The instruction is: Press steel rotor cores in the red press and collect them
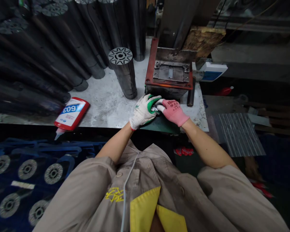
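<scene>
My left hand (145, 110), in a white glove with green palm, is closed around a small shiny metal piece (155, 109). My right hand (172, 110), in a pink glove with pale fingertips, touches the same piece with its fingers pressed together. Much of the piece is hidden by the gloves. Both hands are just in front of a metal fixture (170, 73) on a red-orange base, above a dark green surface (163, 125) at the table's front edge. A slotted metal cylinder (124, 75) stands upright behind my left hand.
A red 603 bottle (72, 113) lies at the table's (103, 106) left front. Several long dark cylinders (87, 42) fill the back left. Blue racks (45, 151) hold round cores at lower left. A short dark rod (190, 95) is right of the fixture, and stacked strips (240, 134) lie farther right.
</scene>
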A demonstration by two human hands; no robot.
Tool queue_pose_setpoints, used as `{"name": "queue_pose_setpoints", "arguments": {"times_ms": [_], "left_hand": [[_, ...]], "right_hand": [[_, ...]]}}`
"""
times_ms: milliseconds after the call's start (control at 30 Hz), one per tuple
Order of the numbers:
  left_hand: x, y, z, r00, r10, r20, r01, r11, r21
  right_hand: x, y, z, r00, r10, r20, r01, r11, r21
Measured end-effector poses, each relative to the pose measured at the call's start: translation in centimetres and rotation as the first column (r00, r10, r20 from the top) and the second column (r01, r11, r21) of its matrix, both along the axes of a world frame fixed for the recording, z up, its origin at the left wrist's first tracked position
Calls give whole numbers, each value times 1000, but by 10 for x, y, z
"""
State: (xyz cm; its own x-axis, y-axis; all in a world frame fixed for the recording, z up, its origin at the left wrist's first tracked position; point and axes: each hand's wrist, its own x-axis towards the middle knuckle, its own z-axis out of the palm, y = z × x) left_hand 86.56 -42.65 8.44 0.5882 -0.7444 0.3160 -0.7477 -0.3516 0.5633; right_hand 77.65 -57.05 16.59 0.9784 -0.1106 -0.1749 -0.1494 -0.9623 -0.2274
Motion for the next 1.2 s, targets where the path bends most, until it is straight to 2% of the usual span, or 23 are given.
{"name": "queue_pose_setpoints", "arguments": {"times_ms": [133, 200, 300, 400, 633, 733, 867, 933, 1033, 1133, 1200], "left_hand": [[0, 1, 2, 1000, 7, -15, -7, 1000, 19], [0, 1, 1, 1000, 5, -14, -5, 1000, 12], [-1, 0, -1, 1000, 12, 0, -12, 1000, -10], [-1, -1, -3, 1000, 26, 7, -26, 999, -33], [-1, -1, -1, 1000, 20, -14, -20, 1000, -14], [-1, -1, 0, 1000, 12, -18, -12, 1000, -4], [0, 1, 2, 999, -18, -34, 19, 1000, 8], [1, 1, 3, 999, -7, -41, 7, 1000, 3], [2, -1, 3, 997, -15, -78, 12, 999, -42], [-1, -9, 3, 980, 16, -197, -50, 984, -172], [-4, -16, 2, 965, 111, -236, -160, 967, -198]], "right_hand": [[-7, -1, -11, 994, -50, 100, 39, 993, 116], [-11, 3, -14, 992, -41, 120, 32, 997, 76], [-13, 11, -13, 996, 9, 86, -3, 997, -75], [-11, 17, -9, 998, 47, 38, -40, 987, -157], [-5, 12, 1, 995, 89, -45, -98, 966, -238], [0, 14, 9, 989, 103, -105, -127, 957, -262], [13, 23, 21, 955, 128, -268, -203, 940, -275], [16, 23, 25, 948, 148, -281, -225, 938, -265], [11, 7, 32, 970, 157, -185, -192, 964, -186], [11, -21, 43, 994, 31, 107, -13, 985, -171], [22, -40, 46, 951, -51, 305, 124, 967, -225]]}}
